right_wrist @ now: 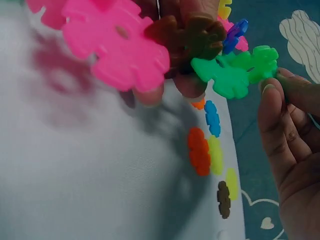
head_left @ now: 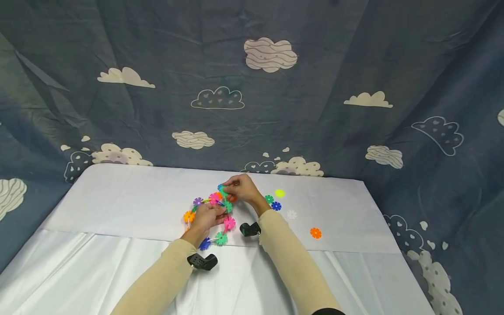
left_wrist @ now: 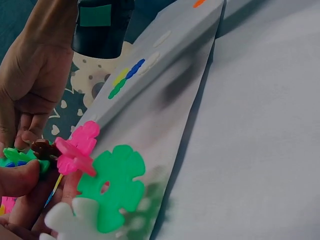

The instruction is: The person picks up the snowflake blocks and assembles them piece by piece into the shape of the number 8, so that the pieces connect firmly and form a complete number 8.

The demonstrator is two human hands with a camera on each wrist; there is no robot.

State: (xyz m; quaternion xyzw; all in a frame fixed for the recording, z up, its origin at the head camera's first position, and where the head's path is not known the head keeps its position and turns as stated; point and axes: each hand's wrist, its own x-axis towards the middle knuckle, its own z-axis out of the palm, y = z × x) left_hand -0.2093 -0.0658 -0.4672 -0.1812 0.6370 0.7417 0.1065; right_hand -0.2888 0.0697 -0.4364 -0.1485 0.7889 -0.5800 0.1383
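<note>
My left hand [head_left: 206,218] holds a looped chain of interlocking flower-shaped plastic discs. In the right wrist view, its fingertips show behind a pink disc [right_wrist: 117,42] and a brown disc [right_wrist: 192,42]. Between finger and thumb, my right hand [head_left: 244,188] pinches a green disc [right_wrist: 257,62], which meets another green disc [right_wrist: 225,77] beside the brown one. A green disc [left_wrist: 112,187] and a white disc [left_wrist: 72,220] hang near the left wrist camera. At the chain's lower end are a dark blue disc [head_left: 204,243] and a green disc [head_left: 221,238]; part of the loop hides behind the left hand.
Loose discs lie right of the hands: yellow [head_left: 279,193], green [head_left: 269,199], blue [head_left: 276,205], white [head_left: 292,214] and orange [head_left: 316,232]. More, including a brown disc [right_wrist: 224,200], lie on the white cloth [head_left: 118,201] near its far edge. A cloud-patterned curtain [head_left: 315,131] stands behind.
</note>
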